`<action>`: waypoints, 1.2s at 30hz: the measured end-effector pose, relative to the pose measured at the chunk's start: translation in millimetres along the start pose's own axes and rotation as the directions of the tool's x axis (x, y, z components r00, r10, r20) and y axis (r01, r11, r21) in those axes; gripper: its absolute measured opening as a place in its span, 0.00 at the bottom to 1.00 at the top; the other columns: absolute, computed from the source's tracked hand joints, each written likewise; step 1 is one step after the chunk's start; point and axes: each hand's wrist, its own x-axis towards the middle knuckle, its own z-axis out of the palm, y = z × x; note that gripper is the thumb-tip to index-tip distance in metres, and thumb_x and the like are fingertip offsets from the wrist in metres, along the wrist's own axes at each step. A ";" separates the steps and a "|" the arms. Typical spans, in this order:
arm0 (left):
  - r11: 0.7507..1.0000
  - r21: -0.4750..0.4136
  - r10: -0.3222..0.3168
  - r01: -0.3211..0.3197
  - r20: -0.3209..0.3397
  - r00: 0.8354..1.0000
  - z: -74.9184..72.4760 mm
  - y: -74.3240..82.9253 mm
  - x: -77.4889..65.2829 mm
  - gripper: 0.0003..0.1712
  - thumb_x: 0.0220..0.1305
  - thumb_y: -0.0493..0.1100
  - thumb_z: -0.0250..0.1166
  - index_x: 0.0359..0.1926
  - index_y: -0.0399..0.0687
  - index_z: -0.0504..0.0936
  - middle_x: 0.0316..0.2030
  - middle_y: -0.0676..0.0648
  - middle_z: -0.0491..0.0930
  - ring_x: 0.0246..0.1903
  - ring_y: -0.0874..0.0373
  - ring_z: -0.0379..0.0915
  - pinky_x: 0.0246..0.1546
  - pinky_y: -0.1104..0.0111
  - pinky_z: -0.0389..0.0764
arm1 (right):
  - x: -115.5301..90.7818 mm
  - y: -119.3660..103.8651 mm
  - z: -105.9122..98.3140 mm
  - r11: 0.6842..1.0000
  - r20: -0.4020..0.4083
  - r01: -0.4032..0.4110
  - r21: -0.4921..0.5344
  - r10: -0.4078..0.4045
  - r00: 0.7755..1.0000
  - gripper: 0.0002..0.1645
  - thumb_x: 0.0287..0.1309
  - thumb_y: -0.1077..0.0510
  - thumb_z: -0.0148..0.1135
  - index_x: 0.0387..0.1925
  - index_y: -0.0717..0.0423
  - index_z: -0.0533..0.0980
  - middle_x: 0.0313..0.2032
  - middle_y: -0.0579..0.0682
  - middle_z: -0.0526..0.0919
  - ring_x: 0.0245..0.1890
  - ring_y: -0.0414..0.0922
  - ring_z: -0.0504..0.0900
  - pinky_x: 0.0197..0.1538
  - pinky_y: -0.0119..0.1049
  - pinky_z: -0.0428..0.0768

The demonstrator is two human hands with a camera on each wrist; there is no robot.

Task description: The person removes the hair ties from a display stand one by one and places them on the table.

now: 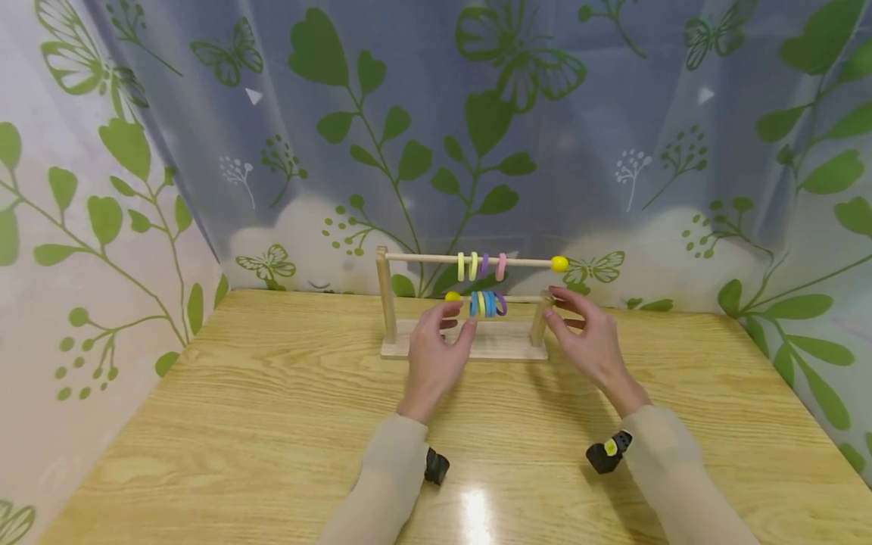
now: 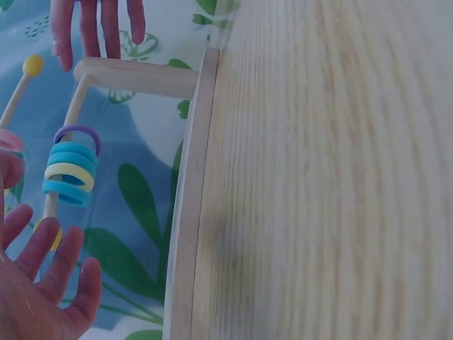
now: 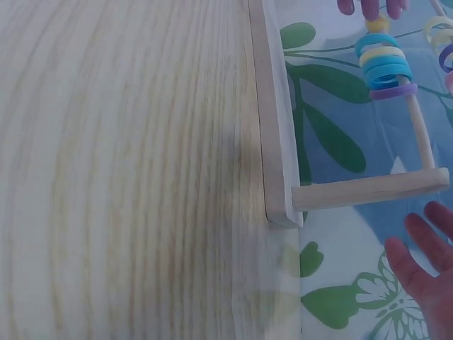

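A wooden rack (image 1: 465,350) with two rods stands on the table. Yellow, purple and pink rings (image 1: 500,266) hang on the upper rod. The lower rod (image 2: 76,103) carries blue and yellow rings (image 1: 482,304) and a purple ring (image 3: 393,91) in a bunch. My left hand (image 1: 439,344) is by the yellow ball (image 1: 453,297) on the lower rod's left end, fingers spread and loosely bent, gripping nothing visible. Beside the short right post (image 3: 371,190) is my right hand (image 1: 586,337), its fingers relaxed; whether they touch the post I cannot tell.
The upper rod runs from a tall left post (image 1: 386,295) to a yellow ball (image 1: 559,264) at its free right end. A leaf-patterned curtain (image 1: 409,151) hangs close behind the rack. Wood-grain tabletop (image 1: 272,424) lies in front.
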 end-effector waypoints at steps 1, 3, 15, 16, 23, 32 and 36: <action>1.000 -0.001 -0.008 0.008 -0.003 1.000 1.3 0.1 0.7 0.21 0.68 0.49 0.67 0.59 0.49 0.81 0.55 0.44 0.83 0.52 0.43 0.83 0.53 0.52 0.81 | 0.6 -0.1 0.5 1.000 -0.002 -0.005 0.009 0.005 1.000 0.24 0.71 0.55 0.62 0.65 0.56 0.76 0.63 0.58 0.81 0.60 0.58 0.82 0.52 0.32 0.85; 1.000 -0.007 -0.022 0.021 -0.007 1.000 4.0 -0.6 2.2 0.21 0.68 0.49 0.67 0.59 0.48 0.81 0.55 0.44 0.83 0.51 0.44 0.83 0.53 0.52 0.81 | 1.7 -0.2 1.4 1.000 -0.008 -0.014 0.026 0.014 1.000 0.24 0.70 0.56 0.63 0.65 0.55 0.77 0.61 0.58 0.83 0.59 0.58 0.83 0.49 0.19 0.80; 0.994 -0.032 -0.101 0.100 -0.026 0.995 17.4 -4.1 6.0 0.19 0.67 0.50 0.67 0.57 0.51 0.81 0.53 0.46 0.84 0.49 0.49 0.84 0.52 0.56 0.82 | 7.8 3.1 8.8 0.993 -0.079 -0.048 0.107 0.056 0.995 0.18 0.69 0.58 0.64 0.58 0.59 0.81 0.55 0.60 0.86 0.44 0.20 0.80 0.42 0.14 0.78; 0.994 -0.032 -0.106 0.105 -0.027 0.994 18.2 -4.1 5.9 0.19 0.67 0.50 0.67 0.57 0.51 0.81 0.53 0.46 0.84 0.49 0.49 0.84 0.52 0.57 0.83 | 8.2 2.4 9.0 0.992 -0.081 -0.054 0.118 0.064 0.995 0.18 0.69 0.59 0.64 0.57 0.59 0.81 0.54 0.60 0.86 0.43 0.19 0.79 0.42 0.14 0.78; 0.993 -0.028 -0.116 0.115 -0.044 0.992 21.8 -4.9 6.1 0.18 0.67 0.49 0.67 0.56 0.51 0.82 0.52 0.47 0.85 0.48 0.49 0.84 0.50 0.58 0.83 | 9.6 -15.5 7.2 0.981 -0.081 -0.070 0.181 0.086 0.993 0.17 0.66 0.67 0.62 0.54 0.71 0.80 0.52 0.68 0.85 0.40 0.23 0.81 0.40 0.15 0.79; 0.992 -0.033 -0.126 0.125 -0.064 0.990 26.0 -4.6 7.6 0.17 0.67 0.49 0.68 0.54 0.52 0.83 0.50 0.48 0.86 0.47 0.51 0.84 0.50 0.59 0.83 | 14.9 6.2 11.8 0.950 -0.081 -0.097 0.298 0.126 0.989 0.17 0.66 0.66 0.64 0.55 0.67 0.81 0.47 0.51 0.86 0.39 0.28 0.83 0.39 0.20 0.82; 0.993 -0.037 -0.119 0.116 -0.081 0.990 28.2 -5.1 7.4 0.16 0.67 0.48 0.69 0.53 0.51 0.83 0.49 0.48 0.86 0.45 0.51 0.84 0.49 0.59 0.84 | 15.8 10.8 12.7 0.935 -0.072 -0.117 0.334 0.149 0.986 0.18 0.66 0.64 0.65 0.55 0.66 0.81 0.43 0.36 0.84 0.39 0.30 0.84 0.38 0.23 0.83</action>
